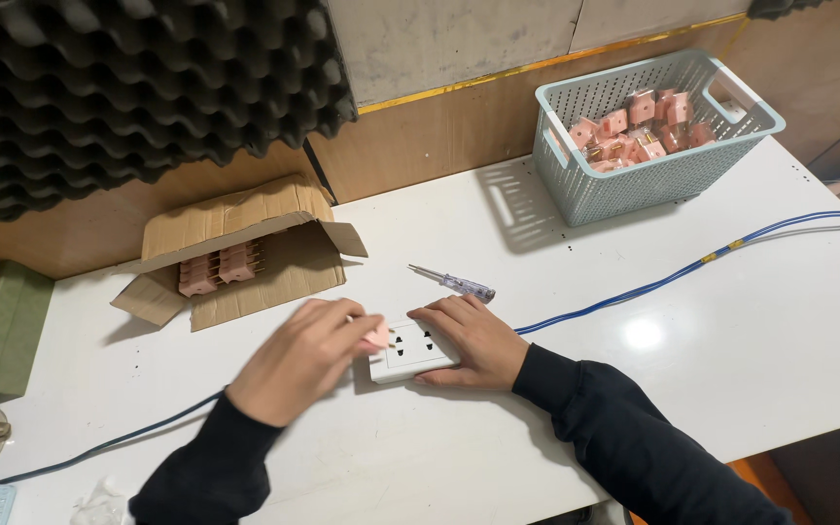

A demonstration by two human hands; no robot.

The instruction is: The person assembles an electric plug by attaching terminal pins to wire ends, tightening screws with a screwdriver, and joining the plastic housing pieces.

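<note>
A small pink plug piece (pixel 377 334) is pinched between the fingertips of the left hand (pixel 305 358) and is held right at the left end of the white socket block (pixel 410 352), which lies flat on the white tabletop (pixel 692 331). The block is pressed down by the right hand (pixel 469 340), fingers spread flat along its far edge and right end, nothing gripped inside them. Whether the pins are already seated cannot be made out; the piece is blurred.

For a clean insertion, the pins would best be lined up squarely with the slots and pushed straight, not at a slant, while the block is kept pinned so it cannot slide. The blue cable (pixel 673 277) is best left slack.

A tester screwdriver (pixel 454 282) lies just beyond the block, untouched. More pink pieces are seen in the open cardboard box (pixel 245 248) and in the pale blue basket (pixel 653 122), well apart at the back right.
</note>
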